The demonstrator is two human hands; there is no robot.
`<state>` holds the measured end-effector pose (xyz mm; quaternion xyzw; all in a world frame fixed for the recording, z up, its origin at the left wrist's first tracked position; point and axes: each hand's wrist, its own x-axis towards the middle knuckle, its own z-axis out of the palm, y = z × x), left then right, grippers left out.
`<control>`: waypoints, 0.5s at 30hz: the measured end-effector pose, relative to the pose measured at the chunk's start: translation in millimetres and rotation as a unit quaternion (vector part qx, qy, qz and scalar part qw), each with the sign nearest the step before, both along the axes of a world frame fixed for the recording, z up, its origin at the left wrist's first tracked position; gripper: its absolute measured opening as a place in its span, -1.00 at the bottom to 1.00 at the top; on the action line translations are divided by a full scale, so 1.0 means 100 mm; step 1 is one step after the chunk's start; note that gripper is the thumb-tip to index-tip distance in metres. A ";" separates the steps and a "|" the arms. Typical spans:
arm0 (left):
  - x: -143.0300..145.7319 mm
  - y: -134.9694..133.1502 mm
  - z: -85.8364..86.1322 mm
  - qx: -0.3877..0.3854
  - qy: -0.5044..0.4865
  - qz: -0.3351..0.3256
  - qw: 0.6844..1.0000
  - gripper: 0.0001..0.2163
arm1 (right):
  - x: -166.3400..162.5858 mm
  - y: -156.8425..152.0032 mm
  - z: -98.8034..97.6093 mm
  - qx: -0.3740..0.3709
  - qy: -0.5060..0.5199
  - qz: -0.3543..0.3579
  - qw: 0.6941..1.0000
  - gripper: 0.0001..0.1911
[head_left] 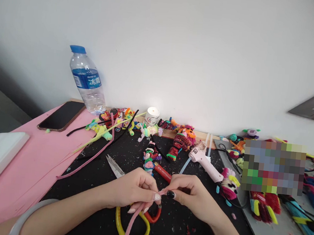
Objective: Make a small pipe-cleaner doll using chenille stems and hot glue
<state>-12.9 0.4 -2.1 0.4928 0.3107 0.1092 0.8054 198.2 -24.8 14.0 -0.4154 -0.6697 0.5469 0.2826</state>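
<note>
The left hand and right hand pinch one pink strip between them.
Its slim, soft-looking tail hangs nearest, crossing the yellow handle loop of the scissors; farther up, the strip narrows between the fingertips (mostly hidden there) over the black mat. Both hands are nearly closed, thumbs pressed to curled fingers, almost touching. Beyond them lie a red tube and, to its right, a pale glue gun.

Fingers pinching pink strip, scissors beneath, lit candle
</note>
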 end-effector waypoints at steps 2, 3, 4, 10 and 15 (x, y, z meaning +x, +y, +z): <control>0.00 0.00 0.00 -0.001 -0.001 0.001 1.000 -0.82 | -0.01 0.00 0.01 0.006 -0.006 -0.004 1.000 -0.77; 0.00 0.00 0.00 -0.002 -0.002 0.002 1.000 -0.83 | -0.01 -0.01 0.01 0.008 -0.008 -0.006 1.000 -0.76; 0.01 0.00 0.00 -0.002 -0.003 0.003 1.000 -0.83 | -0.01 -0.01 0.01 0.009 -0.010 -0.008 1.000 -0.76; 0.01 0.00 0.00 0.000 -0.004 0.006 1.000 -0.84 | -0.02 -0.01 0.01 0.015 -0.021 -0.012 1.000 -0.78; 0.01 0.00 0.00 -0.005 -0.011 0.006 1.000 -0.85 | -0.03 -0.01 0.01 0.023 -0.031 -0.019 0.999 -0.77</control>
